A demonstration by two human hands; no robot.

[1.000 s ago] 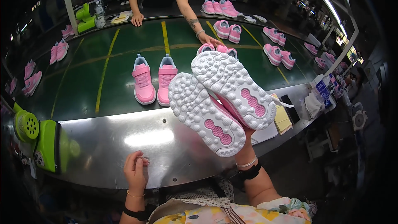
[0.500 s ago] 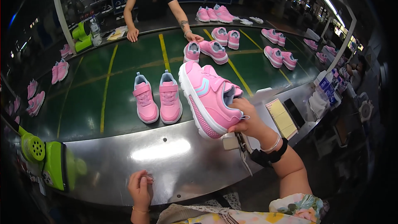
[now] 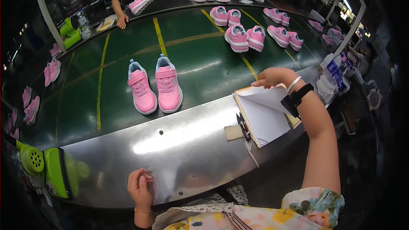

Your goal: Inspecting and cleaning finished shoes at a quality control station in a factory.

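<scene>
My right hand [image 3: 275, 78] is over the far edge of a notebook [image 3: 262, 121], fingers stretched to the left and holding nothing I can see. One white page curls up beneath my wrist. My left hand [image 3: 141, 184] rests on the metal ledge [image 3: 170, 157] near my body, its fingers loosely curled together with nothing visible in them. A pair of pink strap sneakers stands on the green belt ahead, a left shoe [image 3: 142, 87] and a right shoe [image 3: 168, 84], toes toward me. Another pink pair [image 3: 237, 38] stands farther off, beyond my right hand.
Across the belt [image 3: 123, 72], a person's hand holds up a pink shoe [image 3: 145, 1]. More pink pairs stand at left and right. A pale block [image 3: 233, 133] and small snips [image 3: 243, 127] lie beside the notebook. A green machine [image 3: 55, 172] sits at the left.
My right hand has let go of the pink sneakers and moved up and right to the notebook, now open. The person opposite has lifted a shoe. My left hand stays about put.
</scene>
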